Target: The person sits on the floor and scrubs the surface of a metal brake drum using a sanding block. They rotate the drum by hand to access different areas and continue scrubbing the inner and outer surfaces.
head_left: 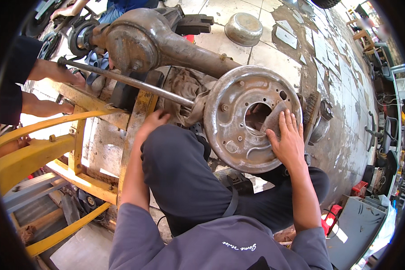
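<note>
A round, worn metal brake backing plate (229, 130) with a large centre hole faces up in front of my knees, on the end of an axle housing (193, 56). My right hand (287, 137) lies on the plate's right side, its fingers pressing a brownish-grey piece of sandpaper (274, 118) against the metal beside the hole. My left hand (154, 123) rests by my left knee near a yellow metal frame (137, 121). Its fingers look loosely apart with nothing visible in them; my knee covers part of it. Past it, a crumpled grey-brown cloth (182, 92) touches a long metal shaft (130, 82).
A co-worker's hands (60, 74) reach in from the left near the yellow frame. Another person in blue (121, 4) is at the top. A metal bowl (244, 29) stands on the tiled floor. A wire brush (311, 108) is right of the plate. A grey metal box (355, 229) sits lower right.
</note>
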A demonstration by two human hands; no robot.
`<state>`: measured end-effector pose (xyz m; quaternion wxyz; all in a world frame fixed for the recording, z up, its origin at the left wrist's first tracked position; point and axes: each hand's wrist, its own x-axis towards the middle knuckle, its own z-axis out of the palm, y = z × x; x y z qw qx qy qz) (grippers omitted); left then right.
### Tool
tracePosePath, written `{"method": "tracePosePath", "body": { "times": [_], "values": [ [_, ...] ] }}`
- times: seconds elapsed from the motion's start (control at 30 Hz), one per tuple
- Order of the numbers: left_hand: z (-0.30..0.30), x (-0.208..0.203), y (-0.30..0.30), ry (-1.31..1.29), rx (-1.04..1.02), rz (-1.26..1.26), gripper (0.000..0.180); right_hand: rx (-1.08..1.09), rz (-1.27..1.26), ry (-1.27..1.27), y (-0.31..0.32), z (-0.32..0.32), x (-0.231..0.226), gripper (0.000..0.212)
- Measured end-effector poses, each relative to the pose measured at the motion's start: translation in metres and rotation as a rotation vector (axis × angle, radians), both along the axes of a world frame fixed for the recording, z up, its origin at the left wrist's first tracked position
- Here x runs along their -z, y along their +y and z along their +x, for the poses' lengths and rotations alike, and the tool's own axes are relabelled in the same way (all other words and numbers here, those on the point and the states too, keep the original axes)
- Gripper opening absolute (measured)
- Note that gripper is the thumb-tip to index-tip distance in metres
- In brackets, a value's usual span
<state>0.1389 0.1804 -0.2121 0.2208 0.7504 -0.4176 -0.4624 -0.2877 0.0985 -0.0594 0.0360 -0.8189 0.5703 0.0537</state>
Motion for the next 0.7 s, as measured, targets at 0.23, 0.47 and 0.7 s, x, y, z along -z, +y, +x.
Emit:
{"method": "tracePosePath", "body": {
  "times": [0.23,0.47,0.7],
  "values": [
    [-0.039,0.110,-0.041,-0.432,0.237,-0.024,0.066,0.002,-0.013,-0.089,0.004,-0.006,0.002,0.065],
    [-0.032,0.110,-0.033,0.089,0.276,-0.092,0.049,0.004,-0.043,-0.142,0.006,-0.007,0.008,0.063],
    [-0.041,-0.007,-0.007,0.502,-0.052,-0.055,0.039,0.035,-0.097,-0.182,0.005,-0.015,0.008,0.054]
  ]
}}
